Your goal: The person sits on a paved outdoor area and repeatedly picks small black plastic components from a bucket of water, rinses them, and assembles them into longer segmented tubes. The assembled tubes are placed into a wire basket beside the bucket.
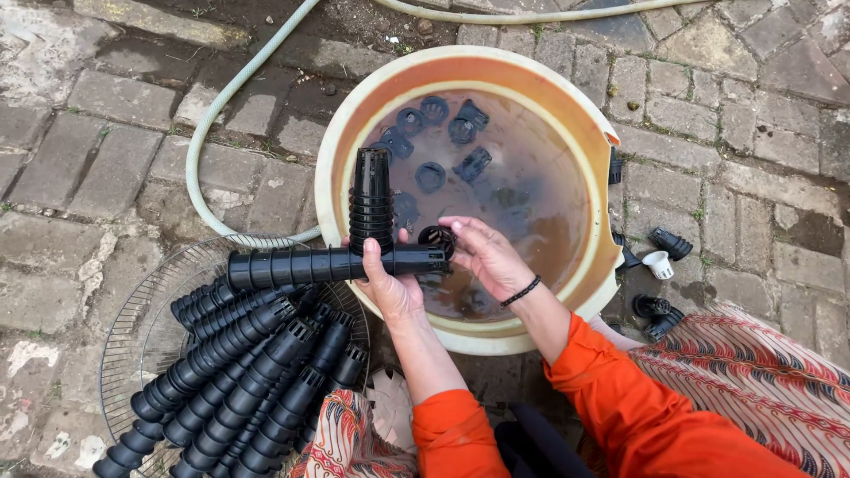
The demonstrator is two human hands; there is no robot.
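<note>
- Head view: left hand (390, 288) clenched around two stacks of black plastic net pots (354, 262), crossed, clear of water.
- Right hand (485, 255) pinched one black pot (436, 236) at the horizontal stack's end, over the orange water-filled basin (611, 239).
- More stacks lay on a round wire rack (133, 310) alongside.

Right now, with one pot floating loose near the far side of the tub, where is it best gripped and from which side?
Probably from above, pinching the rim of the loose black pot. It floats mouth-up in the water of the tub, so its slotted sides are partly under water while the round rim is exposed. Neither hand is free: the left hand holds a horizontal pot stack, and the right hand touches that stack's end.
</note>
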